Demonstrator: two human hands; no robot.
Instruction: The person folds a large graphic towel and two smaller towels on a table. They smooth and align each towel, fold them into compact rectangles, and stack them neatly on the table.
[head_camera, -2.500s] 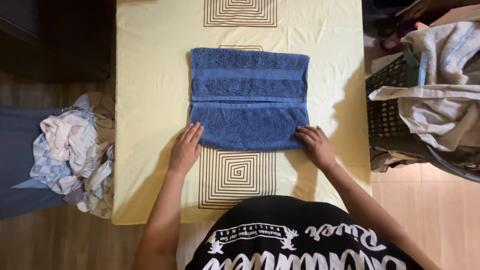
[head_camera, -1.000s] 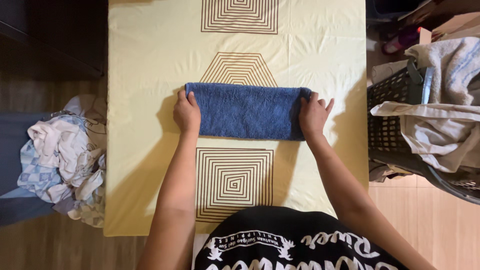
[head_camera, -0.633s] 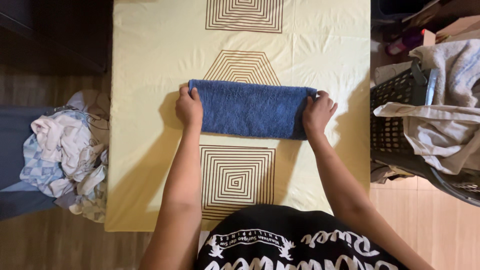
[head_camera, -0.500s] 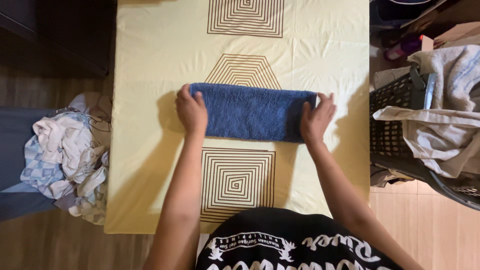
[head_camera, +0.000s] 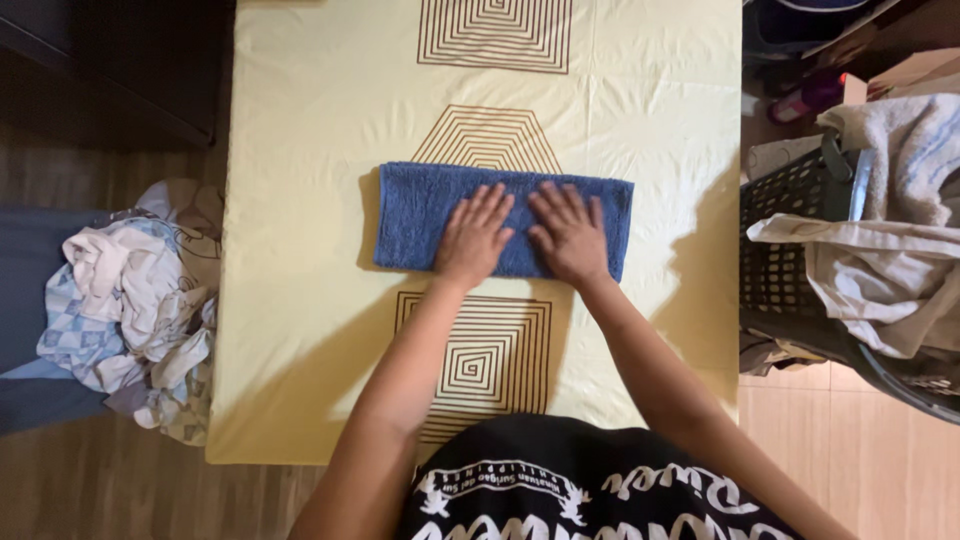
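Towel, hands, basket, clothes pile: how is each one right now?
Towel: folded into a strip, flat on the table.
Left hand: open, flat on the towel.
Right hand: open, flat on the towel.
Basket: full, cloths hanging over its rim.
Clothes pile: unfolded, heaped.

View: a single head-worn camera
Facing: straight down on the surface (head_camera: 300, 200)
Nearness: close, arms' reach above
Edges: floor at both sides
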